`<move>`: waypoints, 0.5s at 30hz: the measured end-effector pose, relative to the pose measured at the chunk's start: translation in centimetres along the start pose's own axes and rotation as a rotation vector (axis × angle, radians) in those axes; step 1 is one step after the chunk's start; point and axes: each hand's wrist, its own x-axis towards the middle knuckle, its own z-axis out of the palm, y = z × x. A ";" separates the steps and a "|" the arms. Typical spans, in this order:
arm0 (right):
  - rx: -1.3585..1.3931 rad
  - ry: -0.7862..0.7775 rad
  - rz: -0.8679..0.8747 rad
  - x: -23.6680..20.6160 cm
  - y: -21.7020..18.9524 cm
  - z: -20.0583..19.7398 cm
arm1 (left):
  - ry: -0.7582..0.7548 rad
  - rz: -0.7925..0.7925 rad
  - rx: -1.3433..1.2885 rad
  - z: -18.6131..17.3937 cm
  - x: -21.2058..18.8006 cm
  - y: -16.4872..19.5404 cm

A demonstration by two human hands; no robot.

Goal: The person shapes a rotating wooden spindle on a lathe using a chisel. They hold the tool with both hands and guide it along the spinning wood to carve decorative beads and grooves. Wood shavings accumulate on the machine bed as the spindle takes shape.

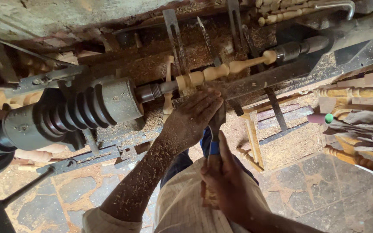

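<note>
Head cam: wood lathe, both hands on a turning chisel at the spindle.
L hand (191,121) lies fingers-together over the chisel (216,125) shaft, pressing it onto the tool rest bar (260,80), fingertips just below the pale turned spindle (225,69). R hand (225,181) wrapped shut around chisel's wooden handle, near the torso. Spindle sits horiz. btwn stepped pulley (74,112) w/ chuck and tailstock (303,47). Sawdust on forearms + lathe bed. Finished spindles (355,92) stacked at right.
</note>
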 end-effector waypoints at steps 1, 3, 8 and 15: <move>0.029 -0.014 -0.044 0.3 0.5 0.5 | -0.015 -0.003 -0.005 -0.4 -0.1 -0.1; 0.079 -0.046 -0.157 0.8 1.6 1.4 | -0.027 0.017 -0.016 -1.0 -0.1 -0.3; 0.090 -0.181 -0.529 2.0 3.9 3.7 | -0.046 0.073 0.015 -1.8 -0.2 -0.9; 0.125 -0.082 0.015 1.0 2.6 -2.8 | 0.001 0.047 -0.022 -0.3 0.4 0.8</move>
